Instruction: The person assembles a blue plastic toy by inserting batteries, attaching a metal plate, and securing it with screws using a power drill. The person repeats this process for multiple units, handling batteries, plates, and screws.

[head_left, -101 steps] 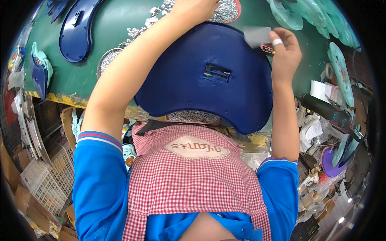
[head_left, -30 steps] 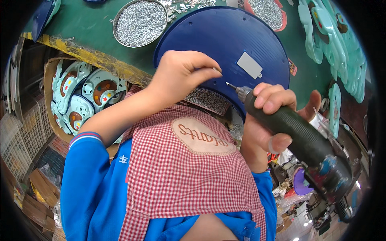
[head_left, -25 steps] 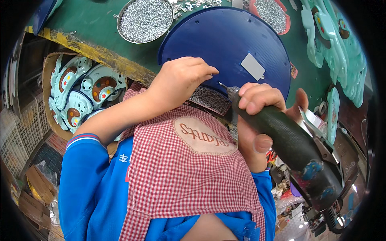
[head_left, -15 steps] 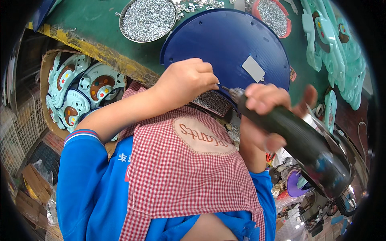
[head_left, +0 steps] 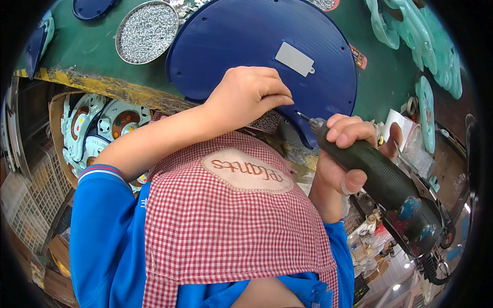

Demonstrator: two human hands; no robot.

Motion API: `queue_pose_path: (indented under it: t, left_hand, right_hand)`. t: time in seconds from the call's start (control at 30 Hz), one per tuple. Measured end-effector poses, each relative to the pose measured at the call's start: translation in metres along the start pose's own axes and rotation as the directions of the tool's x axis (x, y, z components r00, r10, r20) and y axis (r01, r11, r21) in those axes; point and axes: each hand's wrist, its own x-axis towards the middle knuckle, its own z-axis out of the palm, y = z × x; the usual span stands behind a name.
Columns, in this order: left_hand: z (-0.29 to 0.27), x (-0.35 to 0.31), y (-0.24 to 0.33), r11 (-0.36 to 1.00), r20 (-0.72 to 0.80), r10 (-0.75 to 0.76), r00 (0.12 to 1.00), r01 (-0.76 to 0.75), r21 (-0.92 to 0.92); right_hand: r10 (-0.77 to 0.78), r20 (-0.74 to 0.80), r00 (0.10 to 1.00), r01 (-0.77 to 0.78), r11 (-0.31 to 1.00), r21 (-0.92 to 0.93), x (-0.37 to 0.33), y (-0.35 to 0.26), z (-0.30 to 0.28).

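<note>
A large dark blue plastic panel (head_left: 231, 56) with a rounded outline lies on the bench in front of me. A small light grey cover (head_left: 294, 59) sits on its face. My right hand (head_left: 336, 154) is wrapped round a dark power screwdriver (head_left: 380, 177), its bit pointing left to the panel's near edge, where a small shiny screw head shows at the tip. My left hand (head_left: 249, 97) hovers over the near edge just left of the bit, thumb and fingers pinched together. Whatever lies inside that pinch is hidden.
A round metal bowl of small screws (head_left: 146, 32) stands on the green bench (head_left: 92, 49), left of the panel. Mint green plastic parts (head_left: 431, 41) are stacked at the right. A cardboard box with decorated mint parts (head_left: 120, 120) sits below the bench edge at left.
The bench scene has shifted left and up in view, and the panel appears slightly turned. My left fingers and the screwdriver tip have moved a little apart, both staying by the near edge.
</note>
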Motion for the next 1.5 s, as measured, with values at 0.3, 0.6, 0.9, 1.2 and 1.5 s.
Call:
queue_pose_path:
  t: [0.3,0.6,0.9,1.2,1.5]
  left_hand:
    - [0.01,-0.001,0.001,1.0,0.068,-0.005,0.998,0.004,0.006]
    - [0.026,-0.002,0.011,0.968,-0.012,0.239,0.971,-0.238,0.08]
    - [0.013,-0.051,-0.015,0.711,0.588,-0.019,0.808,-0.403,0.577]
    - [-0.001,-0.016,0.005,0.92,0.589,0.056,0.806,-0.271,0.284]
    - [0.009,0.015,0.019,0.978,0.41,0.068,0.909,-0.142,0.152]
  right_hand:
    - [0.019,-0.027,0.999,-0.014,0.986,0.165,0.006,0.004,-0.001]
    - [0.018,-0.101,0.995,0.009,0.965,0.262,0.006,-0.008,-0.004]
    - [-0.086,-0.172,0.981,0.095,0.994,0.045,-0.02,-0.023,-0.06]
    - [-0.05,-0.284,0.957,0.004,0.987,-0.16,-0.045,-0.024,-0.075]
    - [0.012,-0.105,0.994,-0.003,0.996,0.087,-0.009,-0.023,-0.072]
